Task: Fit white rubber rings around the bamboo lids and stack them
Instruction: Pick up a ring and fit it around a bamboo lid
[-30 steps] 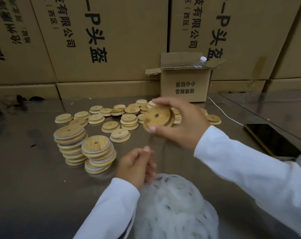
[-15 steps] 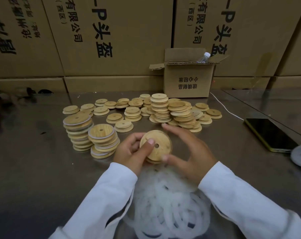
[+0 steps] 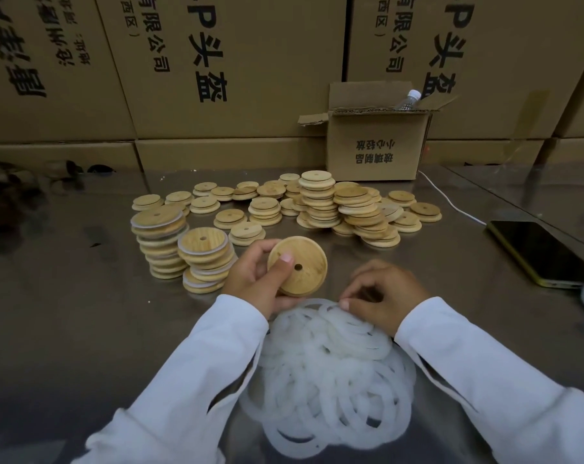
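- Lid (image 3: 299,266) front and centre: the left hand (image 3: 253,279) is gripping it. The thumb is lying across the face just beside the small centre hole, and the fingers are curling round the far edge.
- That lid is being held tilted, up off the steel table (image 3: 66,313), with its flat face turning toward the camera.
- The right hand (image 3: 381,296) is working apart from the left, down at the top edge of the pile of rings (image 3: 327,380). Its fingers are curling in, and thumb and fingertips are pinching a white ring (image 3: 330,308) there.
- The pile itself is lying loose and tangled on the table, close to the person, between the two white sleeves (image 3: 484,380).
- Two stacks of ringed lids (image 3: 183,249) are standing just left of the held lid, touching each other. The taller one is sitting further back, and white bands are showing between the layers.
- Bare lids (image 3: 320,202) are spreading across the middle of the table, some lying in low piles and some rising in two taller stacks.
- A small open box (image 3: 374,145) is sitting behind them against a wall of big cartons (image 3: 233,61), with a bottle (image 3: 407,98) poking out of its top.
- A phone (image 3: 541,252) is lying face up at the right, and a white cable (image 3: 451,205) is running along the table beside it.
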Tool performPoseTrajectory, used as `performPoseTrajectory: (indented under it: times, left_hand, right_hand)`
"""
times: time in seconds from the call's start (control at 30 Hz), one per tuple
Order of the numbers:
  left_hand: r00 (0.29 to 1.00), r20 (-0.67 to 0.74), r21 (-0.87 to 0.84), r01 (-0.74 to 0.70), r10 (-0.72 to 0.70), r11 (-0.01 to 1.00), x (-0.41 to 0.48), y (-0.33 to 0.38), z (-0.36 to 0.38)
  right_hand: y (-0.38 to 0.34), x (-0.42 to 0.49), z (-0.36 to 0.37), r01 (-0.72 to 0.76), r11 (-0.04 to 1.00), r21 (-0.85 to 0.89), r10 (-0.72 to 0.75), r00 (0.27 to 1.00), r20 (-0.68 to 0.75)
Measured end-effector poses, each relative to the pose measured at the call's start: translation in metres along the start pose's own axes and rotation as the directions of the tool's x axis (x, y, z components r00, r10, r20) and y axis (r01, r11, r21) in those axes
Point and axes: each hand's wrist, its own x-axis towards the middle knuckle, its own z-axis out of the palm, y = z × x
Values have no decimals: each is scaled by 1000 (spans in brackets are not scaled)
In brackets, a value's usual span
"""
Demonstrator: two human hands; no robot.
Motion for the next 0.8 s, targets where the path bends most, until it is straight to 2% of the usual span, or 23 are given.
performPoseTrajectory:
  times: [0.1,0.23,0.43,0.57,0.67,0.8]
  left_hand:
    - [999,-5,20,50,-50,999,0,-1,2]
    - [995,27,8,91,-91,996,0,-1,2]
    - [994,17,-5,112,-111,994,1,-1,1]
    - [993,11,-15,118,-118,993,1,0,0]
    - [993,3,5,121,-121,993,0,1,0]
    - [994,33,87,104,-107,991,-2,2,1]
  right_hand:
    - [1,0,3,2,1000,17,-2,1000,9]
    - [3,1,3,34,998,-50,-32,999,38]
    - [-1,1,8,24,998,-59,-27,998,-50]
    - [-7,1,4,31,991,129,-3,976,-219]
    - [-16,-2,1,137,946,295,-21,930,-366]
    - [-29,-6,2,244,872,424,-35,896,-443]
